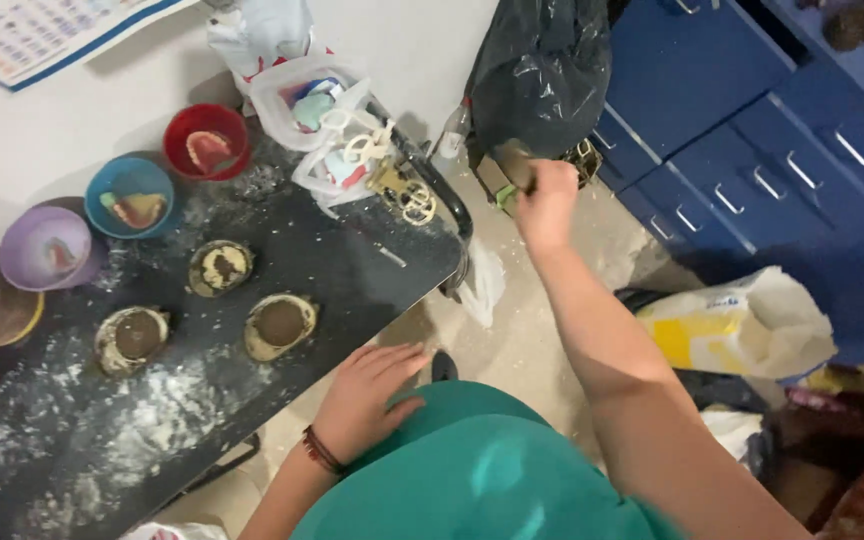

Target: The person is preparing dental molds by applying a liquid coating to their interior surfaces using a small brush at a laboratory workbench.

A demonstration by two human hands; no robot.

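My right hand (546, 205) is stretched out far from me, past the worktop's far right corner, fingers curled tight around a brownish block-like piece (514, 163) held up against the black plastic bag (542, 70). My left hand (367, 395) rests flat and spread on my knee in the green trousers (472, 470), holding nothing, just beside the near edge of the dark worktop (352, 260).

The piece in my right hand looks hard and dense, like set plaster or a metal flask half; I judge it stiff, fairly heavy for its bulk, and dusty, so likely to slip. A full wrap around its sides, as I have now, seems the safest hold; I cannot tell its exact shape because my fingers cover most of it.

On the worktop, dusted with white powder, three round moulds sit near the middle: one farther (220, 267), one to the left (132, 338) and one nearer me (279, 324), each filled with brown material and rimmed in pale plaster. They look brittle at the edges. Along the far left stand three rubber bowls, red (206, 140), blue (130, 196) and purple (47, 247), the first two holding pink denture-like casts. A clear bag of small items (337, 130) lies at the far edge. Blue drawers (752, 150) stand to the right, and a yellow and white sack (742, 325) lies on the floor.
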